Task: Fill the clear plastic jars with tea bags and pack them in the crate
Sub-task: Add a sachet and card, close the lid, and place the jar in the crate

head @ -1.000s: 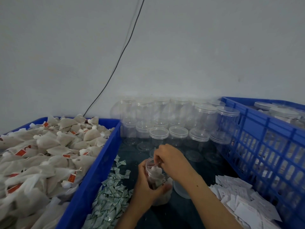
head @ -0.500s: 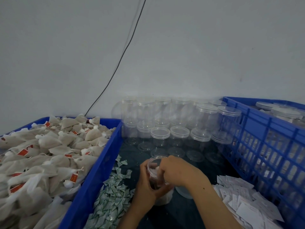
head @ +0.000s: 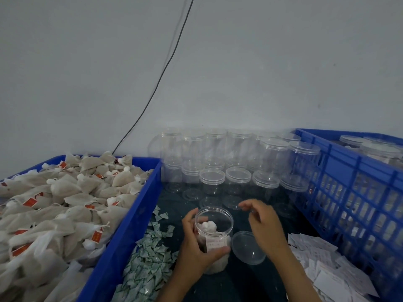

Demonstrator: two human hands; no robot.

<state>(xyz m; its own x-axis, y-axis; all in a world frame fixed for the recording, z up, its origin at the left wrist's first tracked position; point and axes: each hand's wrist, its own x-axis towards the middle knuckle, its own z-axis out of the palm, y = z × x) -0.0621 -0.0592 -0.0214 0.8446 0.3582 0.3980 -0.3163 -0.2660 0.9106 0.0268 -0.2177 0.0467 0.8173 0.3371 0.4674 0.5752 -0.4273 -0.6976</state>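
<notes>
Clear plastic lid (head: 247, 247) lies flat on the worktop just right of the upright open jar (head: 213, 234) gripped by the left hand (head: 197, 247), directly beneath the empty, loosely spread right hand (head: 262, 223), nearer to capping it.

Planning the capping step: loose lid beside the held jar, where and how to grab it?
Grip the lid by its rim, from above. It lies flat on the table, open side up, right of the jar; the free right hand hovers over it.
</notes>
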